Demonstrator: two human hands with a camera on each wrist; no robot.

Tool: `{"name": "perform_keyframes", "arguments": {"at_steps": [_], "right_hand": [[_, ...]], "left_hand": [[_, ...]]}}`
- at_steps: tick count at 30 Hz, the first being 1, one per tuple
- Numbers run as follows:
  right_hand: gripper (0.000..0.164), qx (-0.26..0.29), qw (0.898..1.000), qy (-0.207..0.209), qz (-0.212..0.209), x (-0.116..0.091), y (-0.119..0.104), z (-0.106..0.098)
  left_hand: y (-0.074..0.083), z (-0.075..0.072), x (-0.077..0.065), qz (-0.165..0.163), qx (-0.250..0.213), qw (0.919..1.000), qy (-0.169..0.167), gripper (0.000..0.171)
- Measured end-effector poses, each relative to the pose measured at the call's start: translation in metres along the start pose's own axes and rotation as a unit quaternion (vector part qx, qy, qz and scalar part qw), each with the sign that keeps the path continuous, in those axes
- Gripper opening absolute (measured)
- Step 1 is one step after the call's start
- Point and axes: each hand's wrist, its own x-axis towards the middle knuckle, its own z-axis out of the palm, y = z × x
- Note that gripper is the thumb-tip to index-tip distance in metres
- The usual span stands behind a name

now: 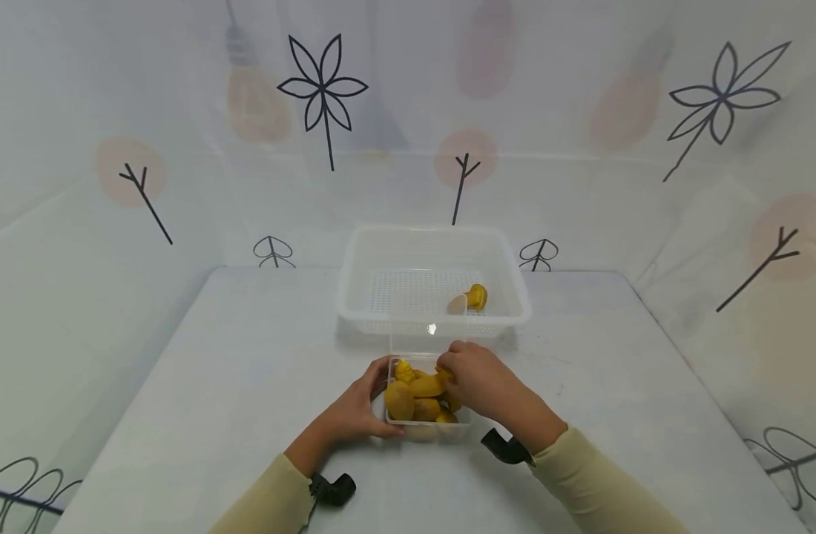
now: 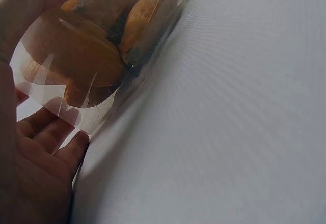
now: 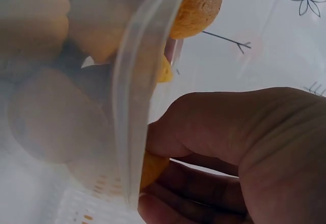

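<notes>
A small clear plastic box (image 1: 424, 433) full of yellow mushrooms (image 1: 400, 400) stands on the table, its transparent lid (image 1: 408, 337) raised at the back. My left hand (image 1: 356, 408) grips the box from the left, thumb at the front and fingers along the side. In the left wrist view, mushrooms (image 2: 76, 51) press against the clear wall. At the box's back right corner my right hand (image 1: 484, 382) pinches a yellow mushroom (image 3: 154, 169) at the rim. The box wall (image 3: 130, 81) partly hides that mushroom in the right wrist view.
Behind the box sits a white perforated basket (image 1: 354, 297) with a yellow mushroom (image 1: 477, 297) in its right front part; the lid overlaps its front rim in the head view. White patterned cloth (image 1: 395, 185) walls enclose the white table (image 1: 248, 371) at the back and sides.
</notes>
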Motion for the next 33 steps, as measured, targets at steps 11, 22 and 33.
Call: {"name": "perform_keyframes", "arguments": {"at_steps": [11,22,33], "right_hand": [[0.014,-0.051,0.998,0.033,-0.031,0.001,0.0,0.005],[0.011,-0.051,0.995,0.069,-0.045,0.0,-0.001,-0.006],[0.007,-0.01,0.999,0.037,-0.029,-0.005,0.0,-0.023]], "left_hand": [[0.019,-0.003,-0.001,-0.018,-0.003,0.9998,-0.011,0.109],[0.027,-0.005,-0.002,-0.017,-0.025,0.9994,-0.017,0.109],[0.031,-0.006,-0.003,-0.026,-0.012,0.9994,-0.017,0.109]]}}
